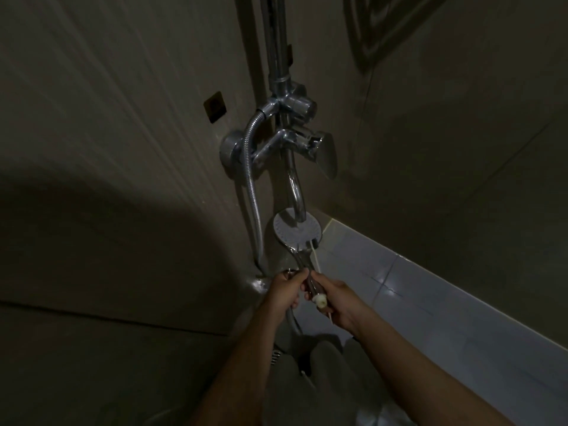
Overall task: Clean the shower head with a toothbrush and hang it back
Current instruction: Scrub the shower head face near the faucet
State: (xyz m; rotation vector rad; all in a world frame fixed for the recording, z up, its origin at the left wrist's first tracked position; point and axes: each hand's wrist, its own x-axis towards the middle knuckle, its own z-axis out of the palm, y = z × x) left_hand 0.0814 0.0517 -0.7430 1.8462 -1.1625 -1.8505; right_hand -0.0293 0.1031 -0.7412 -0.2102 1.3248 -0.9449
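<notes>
The round chrome shower head (294,232) faces up toward me, just under the curved tap spout (295,192). My left hand (284,289) grips its chrome handle low down. My right hand (336,299) holds a thin white toothbrush (316,261), whose bristle end touches the lower right rim of the shower head face. A pale knob at the handle's end sticks out between my hands. The metal hose (252,186) loops from the valve down to the handle.
The chrome mixer valve with its lever (319,149) and the vertical riser pipe (276,41) stand above my hands in the corner. Dark tiled walls close in left and right. Light floor tiles (430,302) run to the right. My legs are below.
</notes>
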